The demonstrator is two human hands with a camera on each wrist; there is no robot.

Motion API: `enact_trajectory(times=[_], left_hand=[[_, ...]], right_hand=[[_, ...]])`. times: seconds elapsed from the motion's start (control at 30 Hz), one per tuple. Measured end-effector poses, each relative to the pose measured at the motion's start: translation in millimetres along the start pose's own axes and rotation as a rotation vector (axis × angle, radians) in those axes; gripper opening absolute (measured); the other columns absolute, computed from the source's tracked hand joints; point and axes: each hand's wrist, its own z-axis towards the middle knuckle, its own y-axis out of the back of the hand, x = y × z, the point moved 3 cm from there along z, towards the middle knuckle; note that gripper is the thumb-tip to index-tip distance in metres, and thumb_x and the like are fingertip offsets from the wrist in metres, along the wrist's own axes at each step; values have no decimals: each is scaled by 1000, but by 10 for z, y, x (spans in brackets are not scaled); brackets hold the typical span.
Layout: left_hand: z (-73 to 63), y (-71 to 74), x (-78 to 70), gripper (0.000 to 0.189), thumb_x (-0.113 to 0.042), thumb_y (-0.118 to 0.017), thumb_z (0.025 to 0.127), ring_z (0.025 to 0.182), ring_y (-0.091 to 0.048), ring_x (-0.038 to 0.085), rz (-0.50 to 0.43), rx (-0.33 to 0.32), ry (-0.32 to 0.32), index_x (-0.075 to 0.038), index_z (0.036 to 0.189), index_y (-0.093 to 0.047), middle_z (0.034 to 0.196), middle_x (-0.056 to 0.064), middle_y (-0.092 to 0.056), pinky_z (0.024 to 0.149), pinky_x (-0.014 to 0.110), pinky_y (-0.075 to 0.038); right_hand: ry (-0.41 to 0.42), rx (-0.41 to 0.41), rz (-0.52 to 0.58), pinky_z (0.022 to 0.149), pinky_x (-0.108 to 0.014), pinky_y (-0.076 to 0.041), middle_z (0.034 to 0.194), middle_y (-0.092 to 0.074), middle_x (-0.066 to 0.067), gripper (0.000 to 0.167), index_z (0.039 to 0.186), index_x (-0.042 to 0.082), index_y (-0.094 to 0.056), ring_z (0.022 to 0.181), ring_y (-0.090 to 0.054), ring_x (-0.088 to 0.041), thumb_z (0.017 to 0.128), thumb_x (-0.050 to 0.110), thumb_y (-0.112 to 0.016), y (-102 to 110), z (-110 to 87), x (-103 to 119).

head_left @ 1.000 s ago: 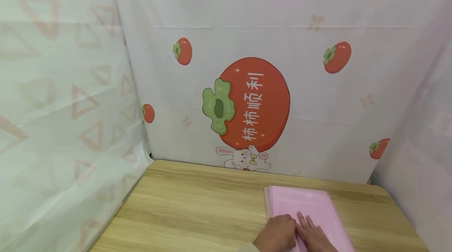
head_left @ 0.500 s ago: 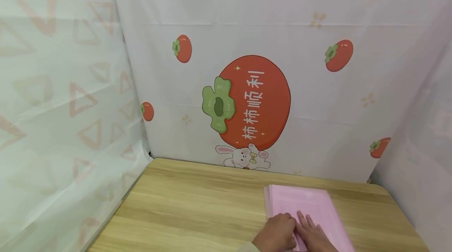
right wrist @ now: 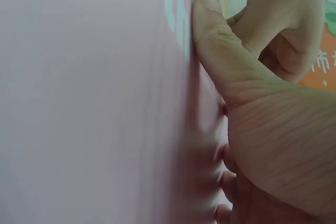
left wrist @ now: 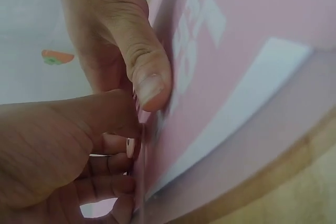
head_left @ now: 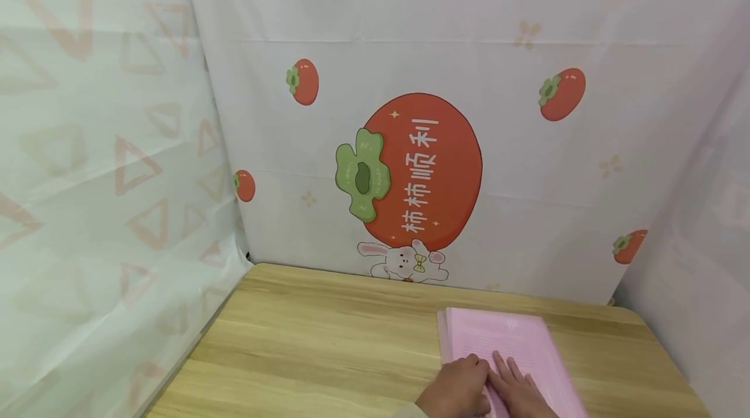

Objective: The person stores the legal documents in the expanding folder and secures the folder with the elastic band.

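Note:
A pink book [head_left: 498,325], apparently with a clear plastic cover, lies on the table at the lower right of the head view. A translucent plastic strip [left wrist: 286,111] borders its white band in the left wrist view. My left hand [head_left: 454,387] has its fingers curled at the book and seems to pinch the cover's edge; the exact grip is partly hidden. Beside it, my right hand [head_left: 518,393] rests on the pink surface with fingers stretched. In the right wrist view its thumb [right wrist: 210,30] presses near some pale lettering. The near part of the book is out of frame.
The wooden table [head_left: 316,340] runs to the left and behind the book. A white cloth with persimmon prints [head_left: 422,170] hangs at its far edge. Patterned cloth [head_left: 105,177] also stands along the left side, and pale cloth along the right.
My left hand has shifted very slightly to the left. The right hand and the book hold almost the same place, and the head view has tilted a little.

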Motion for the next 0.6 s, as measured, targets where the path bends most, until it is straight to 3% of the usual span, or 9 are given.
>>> enact_trajectory(times=[0.23, 0.37, 0.47, 0.57, 0.6], left_hand=[[-44, -21, 27, 33, -24, -82, 76, 83, -53, 0, -49, 4, -60, -22, 106, -70, 96, -13, -58, 70, 20, -48], [-84, -32, 60, 28, -24, -82, 77, 76, -45, -2, -98, 1, -76, -25, 99, -65, 88, -16, -49, 64, 16, -41], [-114, -8, 103, 30, -25, -83, 77, 74, -43, -3, -101, -26, -102, -27, 101, -65, 86, -18, -47, 62, 14, -38], [-156, 37, 163, 35, -28, -82, 78, 75, -44, -3, -77, -42, -126, -28, 111, -68, 88, -18, -49, 63, 14, -39], [-173, 56, 182, 38, -29, -82, 79, 76, -45, -3, -76, -40, -128, -28, 115, -69, 89, -18, -50, 63, 15, -39]], right_hand=[[-5, -31, 3, 96, -85, -25, 151, -35, -39, 98, 153, 16, -50, 134, -30, -67, 71, 59, -84, -31, -72, -71], [5, -60, 3, 95, -84, -28, 149, -39, -38, 95, 154, 53, -33, 133, -33, -67, 72, 58, -83, -46, -101, -86], [2, -83, 20, 96, -84, -28, 150, -40, -36, 100, 140, 71, -13, 133, -33, -66, 70, 57, -84, -56, -91, -74], [-11, -82, 37, 97, -84, -26, 152, -38, -36, 101, 149, 66, -23, 134, -31, -66, 69, 57, -85, -60, -59, -38], [-11, -78, 39, 96, -85, -25, 152, -36, -36, 101, 154, 58, -30, 134, -30, -67, 69, 58, -85, -57, -49, -22]])
